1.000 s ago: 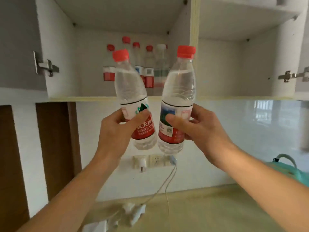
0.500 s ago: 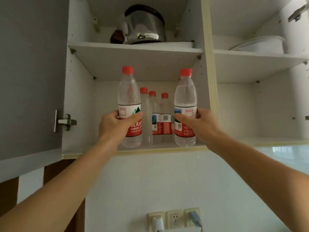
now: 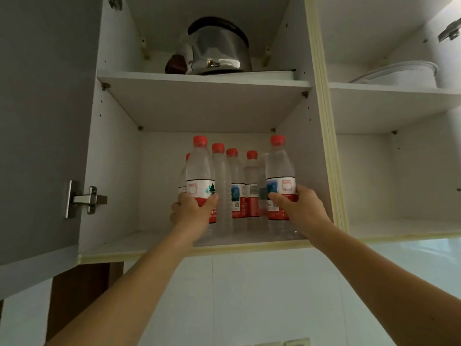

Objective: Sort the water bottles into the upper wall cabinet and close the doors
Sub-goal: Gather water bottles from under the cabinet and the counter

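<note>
Water bottles are what we've got going on here, one in each of our hands, both upright and inside the lower left compartment of the upper wall cabinet (image 3: 117,171). Our left hand (image 3: 190,209) is wrapped around the red label of the left bottle (image 3: 200,176), thumb on the right side of it. Our right hand (image 3: 298,208) is curled round the label of the right bottle (image 3: 280,176), which sits close to the divider panel (image 3: 316,121) between the two cabinet halves. Both bottles are down near the bottom shelf (image 3: 149,242), towards its front edge, though we can't really tell if their bases are touching it.

Between and behind those two there's a row of stored bottles (image 3: 234,186) with the same red caps, standing upright further back. One more red cap peeks out just behind the left bottle.

Up on the shelf above sits a shiny metal pot (image 3: 219,49) with a dark handle. In the right half of the cabinet, the upper shelf has a white dish (image 3: 404,74) on it. The left door (image 3: 42,121) is swung open, grey, with its metal hinge (image 3: 84,199) showing on the side wall. Below the cabinet is white wall tile (image 3: 262,295).
</note>
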